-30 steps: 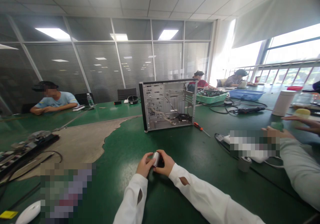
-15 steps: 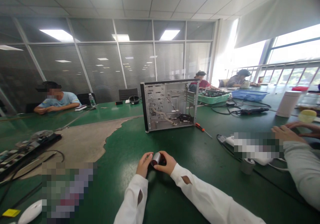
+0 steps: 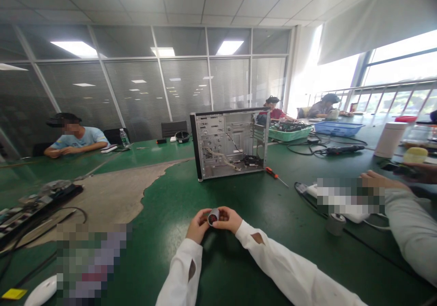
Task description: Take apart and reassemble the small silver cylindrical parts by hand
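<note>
Between both hands is a small grey metal cylinder (image 3: 213, 215), held just above the green table (image 3: 170, 260). Its round end faces me and shows a dark, reddish-brown inside, too small to make out. My left hand (image 3: 198, 226) grips the cylinder's left side with thumb and fingers. On the other side my right hand (image 3: 231, 219) is closed around it, the thumb by the lower rim. Beyond the hands stands an opened computer case (image 3: 232, 144) with loose cables and a black fan inside. A screwdriver (image 3: 276, 176) with an orange and black handle lies beside the case.
To the right are another grey cylinder (image 3: 336, 224), a white power strip (image 3: 355, 211) and a co-worker's sleeve (image 3: 409, 233). Green basket (image 3: 290, 134) and blue basket (image 3: 337, 129) stand farther back. Left are a circuit board (image 3: 41, 201), cables and a white mouse (image 3: 41, 290).
The cylinder has turned in my hands, so its round end faces me more directly. My left fingers have closed further around it. At the right, the co-worker's hands have shifted.
</note>
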`<state>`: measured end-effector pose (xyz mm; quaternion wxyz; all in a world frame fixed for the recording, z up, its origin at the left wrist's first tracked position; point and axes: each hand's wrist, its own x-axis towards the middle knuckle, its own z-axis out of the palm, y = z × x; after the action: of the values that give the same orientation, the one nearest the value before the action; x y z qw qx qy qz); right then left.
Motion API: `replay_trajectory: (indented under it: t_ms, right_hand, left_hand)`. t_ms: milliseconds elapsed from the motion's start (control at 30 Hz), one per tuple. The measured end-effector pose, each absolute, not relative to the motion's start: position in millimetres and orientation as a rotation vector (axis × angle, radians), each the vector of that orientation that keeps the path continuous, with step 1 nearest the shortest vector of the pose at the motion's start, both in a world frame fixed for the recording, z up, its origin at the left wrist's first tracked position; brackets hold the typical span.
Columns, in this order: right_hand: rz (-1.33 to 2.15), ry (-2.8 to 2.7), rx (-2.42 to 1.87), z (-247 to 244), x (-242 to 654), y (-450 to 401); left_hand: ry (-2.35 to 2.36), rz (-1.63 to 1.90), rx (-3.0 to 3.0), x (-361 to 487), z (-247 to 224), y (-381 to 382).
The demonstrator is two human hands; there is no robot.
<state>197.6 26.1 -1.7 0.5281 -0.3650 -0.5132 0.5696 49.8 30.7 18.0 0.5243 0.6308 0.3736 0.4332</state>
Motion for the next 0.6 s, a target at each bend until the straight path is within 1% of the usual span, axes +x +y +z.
replay_trajectory:
  t_ms: [167, 367, 600]
  right_hand:
    - [1.465, -1.182, -0.938, 8, 200, 22]
    - [1.862, -0.884, -0.728, 10, 201, 17]
    - [2.105, -0.575, -0.761, 7, 200, 21]
  left_hand:
    - [0.943, 1.081, 1.608, 53, 7, 35]
    - [1.107, 1.094, 1.757, 55, 7, 35]
    - [1.115, 1.121, 1.802, 53, 11, 31]
